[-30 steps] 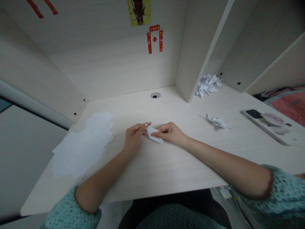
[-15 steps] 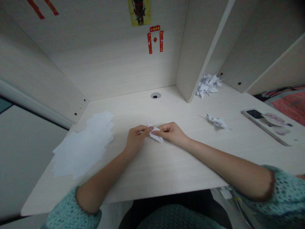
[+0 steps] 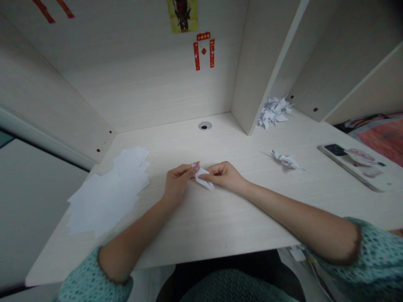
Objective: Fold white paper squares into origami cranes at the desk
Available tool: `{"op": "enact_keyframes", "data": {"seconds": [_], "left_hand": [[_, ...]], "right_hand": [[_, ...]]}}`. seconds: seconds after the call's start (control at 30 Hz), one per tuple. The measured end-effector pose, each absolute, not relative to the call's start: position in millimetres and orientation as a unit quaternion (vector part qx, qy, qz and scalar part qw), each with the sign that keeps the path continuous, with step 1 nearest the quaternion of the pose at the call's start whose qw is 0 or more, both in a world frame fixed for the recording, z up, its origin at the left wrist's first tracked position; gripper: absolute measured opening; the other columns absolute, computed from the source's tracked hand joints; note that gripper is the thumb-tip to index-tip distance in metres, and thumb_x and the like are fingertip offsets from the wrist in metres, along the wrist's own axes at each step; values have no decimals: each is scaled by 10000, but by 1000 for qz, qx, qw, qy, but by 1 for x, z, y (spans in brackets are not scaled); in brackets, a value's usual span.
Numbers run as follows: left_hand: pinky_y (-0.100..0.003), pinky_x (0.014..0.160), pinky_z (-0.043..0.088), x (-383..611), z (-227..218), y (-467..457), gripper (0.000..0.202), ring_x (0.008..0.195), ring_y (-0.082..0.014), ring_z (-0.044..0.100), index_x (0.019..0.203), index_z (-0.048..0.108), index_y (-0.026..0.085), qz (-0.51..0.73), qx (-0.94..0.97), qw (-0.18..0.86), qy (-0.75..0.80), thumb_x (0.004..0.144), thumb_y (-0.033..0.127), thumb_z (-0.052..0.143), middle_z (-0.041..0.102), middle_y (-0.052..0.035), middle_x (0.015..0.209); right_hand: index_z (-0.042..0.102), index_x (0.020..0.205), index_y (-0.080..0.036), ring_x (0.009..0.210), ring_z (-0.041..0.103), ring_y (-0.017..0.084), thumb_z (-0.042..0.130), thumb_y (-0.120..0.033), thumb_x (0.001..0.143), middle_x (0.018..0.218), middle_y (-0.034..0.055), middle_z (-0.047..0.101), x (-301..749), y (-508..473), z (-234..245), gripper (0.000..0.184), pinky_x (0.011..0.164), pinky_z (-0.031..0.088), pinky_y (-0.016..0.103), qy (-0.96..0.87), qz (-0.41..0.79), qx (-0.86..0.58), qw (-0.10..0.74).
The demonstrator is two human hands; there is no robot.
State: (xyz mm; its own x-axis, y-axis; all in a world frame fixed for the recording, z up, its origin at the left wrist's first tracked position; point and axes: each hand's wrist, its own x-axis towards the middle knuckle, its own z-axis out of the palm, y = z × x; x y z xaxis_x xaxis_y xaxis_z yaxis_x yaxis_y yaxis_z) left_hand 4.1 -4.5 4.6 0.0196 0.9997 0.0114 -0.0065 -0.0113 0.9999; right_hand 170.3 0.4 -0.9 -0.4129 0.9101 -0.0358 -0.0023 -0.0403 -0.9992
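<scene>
A small folded piece of white paper (image 3: 204,178) lies on the pale wooden desk (image 3: 204,218) between my two hands. My left hand (image 3: 177,181) pinches its left end with fingers curled together. On the right side, my right hand (image 3: 224,175) grips the same paper with bent fingers, resting on the desk. Part of the paper is hidden under my fingers.
A loose spread of white sheets (image 3: 107,193) lies at the left. One folded paper figure (image 3: 285,160) sits to the right, a heap of them (image 3: 273,111) in the shelf bay behind. A phone (image 3: 357,164) lies far right. A cable hole (image 3: 205,125) is at the back.
My left fingers have shifted slightly along the paper's left end, moving in and then back a little. My right hand has stayed put on the paper.
</scene>
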Motion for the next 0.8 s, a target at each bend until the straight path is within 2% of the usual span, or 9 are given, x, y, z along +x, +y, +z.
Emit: {"op": "enact_keyframes", "data": {"seconds": [0.13,0.5,0.67,0.8], "left_hand": [[-246,655,440,4,5,-5,177,734,-142,589,673,736,175,501,471,536,490,689,349,711,706,-27,808],[-243,640,468,3,1,-3,205,741,-151,609,658,740,168,502,448,560,483,663,372,731,729,-65,878],[-252,618,468,3,6,-2,293,717,-165,627,661,733,139,509,437,551,497,687,430,705,725,-92,800],[-272,618,472,3,7,0,347,707,-186,635,645,721,132,511,464,502,522,690,474,689,715,-96,729]], "right_hand": [[634,588,-124,438,361,46,705,-421,685,501,-23,543,170,1,-3,320,435,216,217,-579,608,-393,375],[616,581,-117,455,371,54,711,-473,654,505,-26,530,170,2,-3,375,450,230,218,-581,605,-403,366],[598,553,-122,456,373,52,727,-458,641,499,-33,515,170,1,-5,370,456,239,217,-584,605,-399,366],[592,552,-124,455,364,51,727,-452,648,494,-38,500,170,2,-6,367,454,226,218,-588,605,-400,358]]}}
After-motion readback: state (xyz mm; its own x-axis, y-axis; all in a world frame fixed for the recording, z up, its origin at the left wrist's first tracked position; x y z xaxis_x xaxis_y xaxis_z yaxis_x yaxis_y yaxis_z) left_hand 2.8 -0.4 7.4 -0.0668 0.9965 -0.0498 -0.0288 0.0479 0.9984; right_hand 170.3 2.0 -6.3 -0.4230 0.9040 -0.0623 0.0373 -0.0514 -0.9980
